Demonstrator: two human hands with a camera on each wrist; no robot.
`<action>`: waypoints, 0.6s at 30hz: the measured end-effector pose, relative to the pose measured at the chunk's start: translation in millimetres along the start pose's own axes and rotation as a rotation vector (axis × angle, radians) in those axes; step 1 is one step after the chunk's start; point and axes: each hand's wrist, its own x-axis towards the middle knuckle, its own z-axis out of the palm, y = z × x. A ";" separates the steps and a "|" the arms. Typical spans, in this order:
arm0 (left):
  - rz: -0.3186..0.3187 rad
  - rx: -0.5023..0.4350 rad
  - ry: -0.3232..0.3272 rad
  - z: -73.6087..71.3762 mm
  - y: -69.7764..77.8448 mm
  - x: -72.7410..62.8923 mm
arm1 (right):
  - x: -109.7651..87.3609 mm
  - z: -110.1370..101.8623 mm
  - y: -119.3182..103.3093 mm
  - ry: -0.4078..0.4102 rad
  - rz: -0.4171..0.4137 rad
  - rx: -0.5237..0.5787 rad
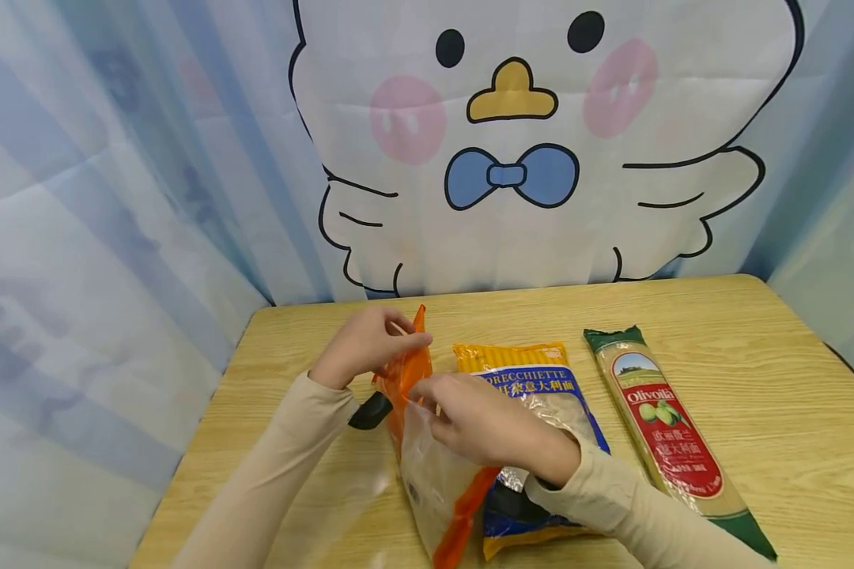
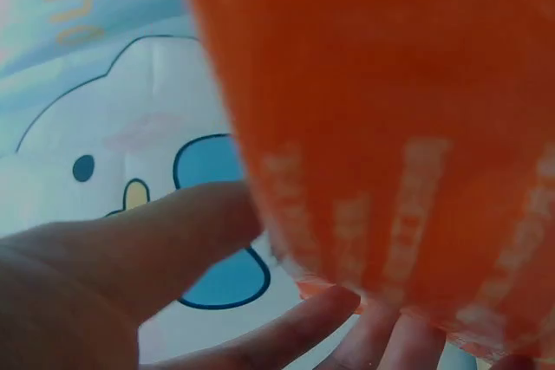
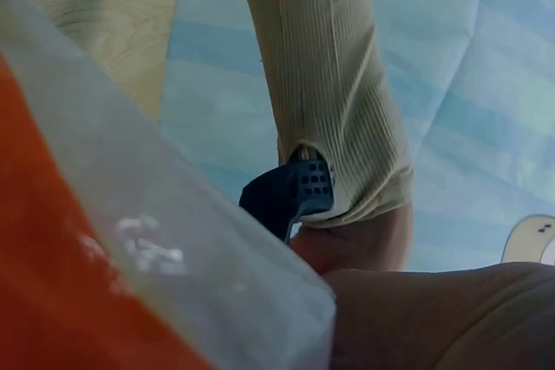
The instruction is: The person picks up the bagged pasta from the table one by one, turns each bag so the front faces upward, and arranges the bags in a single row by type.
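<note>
An orange and clear-white plastic bag (image 1: pixel 437 474) stands tilted on the table, left of the middle. My left hand (image 1: pixel 368 345) pinches the bag's orange upper end; in the left wrist view, the thumb and fingers of the left hand (image 2: pixel 173 257) lie along the edge of the orange film (image 2: pixel 347 110) with pale printing. From the other side, my right hand (image 1: pixel 480 419) pinches the edge where orange meets clear film. The right fingertips are partly hidden behind the hand. In the right wrist view, the bag (image 3: pixel 165 231) fills the lower left.
Beneath my right forearm lies a yellow and blue pack of orecchiette pasta (image 1: pixel 534 379). Farther right is a long green and red Olivoilà pasta pack (image 1: pixel 669 427). All rest on a wooden table (image 1: pixel 776 356) with a printed curtain (image 1: pixel 512 237) behind it.
</note>
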 end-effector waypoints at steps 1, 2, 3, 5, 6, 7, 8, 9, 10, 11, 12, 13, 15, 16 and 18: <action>0.004 0.012 0.000 1.2 1.1 0.6 | -0.4 1.1 -0.3 0.006 -0.007 -0.008; 0.005 0.014 0.002 2.4 1.7 1.6 | -0.7 2.1 -0.7 0.008 -0.007 -0.010; 0.009 0.005 0.003 3.6 2.0 2.3 | -0.6 3.0 -0.8 0.010 -0.003 -0.011; 0.015 -0.034 0.006 5.8 1.1 4.1 | -0.2 4.5 -0.6 0.001 0.011 -0.001; 0.019 -0.065 0.005 6.5 -0.1 5.0 | 0.0 5.2 -0.4 -0.003 0.018 0.005; 0.019 -0.103 0.010 6.4 -1.2 5.5 | 0.5 5.7 -0.5 -0.008 0.021 0.009; 0.015 -0.142 0.015 6.1 -2.2 5.6 | 0.9 6.2 -0.6 -0.009 0.022 0.013; 0.011 -0.182 0.023 5.7 -3.1 5.4 | 1.3 6.8 -0.5 -0.006 0.020 0.020; 0.011 -0.222 0.029 5.4 -4.0 5.0 | 1.3 7.6 -0.6 0.000 0.016 0.030; 0.012 -0.258 0.036 4.7 -4.3 4.2 | 1.1 8.4 -0.6 0.012 0.011 0.039; 0.017 -0.281 0.044 3.7 -3.8 3.1 | 0.9 9.3 -0.8 0.025 0.006 0.049; 0.019 -0.297 0.052 2.7 -2.7 1.6 | 0.6 10.4 -1.0 0.039 0.003 0.062; 0.030 -0.309 0.064 0.0 0.5 -1.4 | 0.4 12.5 -1.9 0.069 0.007 0.095; 0.040 -0.307 0.069 -1.6 2.3 -2.8 | 0.2 13.6 -2.3 0.083 0.009 0.110; 0.050 -0.302 0.085 -4.4 5.3 -6.2 | 0.0 15.7 -3.4 0.103 0.017 0.144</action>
